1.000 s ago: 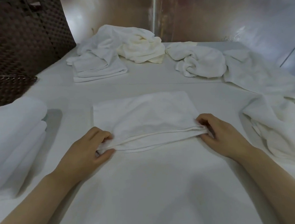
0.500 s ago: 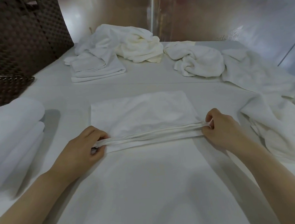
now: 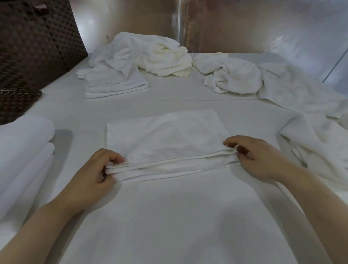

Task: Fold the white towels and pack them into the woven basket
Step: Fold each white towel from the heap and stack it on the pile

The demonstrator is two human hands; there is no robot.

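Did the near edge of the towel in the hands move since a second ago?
Yes, slightly. The held edge has been lifted and drawn a little toward the towel's far edge, which has stayed put on the table.

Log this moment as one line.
stage: folding | left hand: pinches towel near edge | right hand: pinches same edge | woven basket: far left

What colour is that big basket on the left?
Dark brown, in a woven check pattern: the woven basket, seen in the head view.
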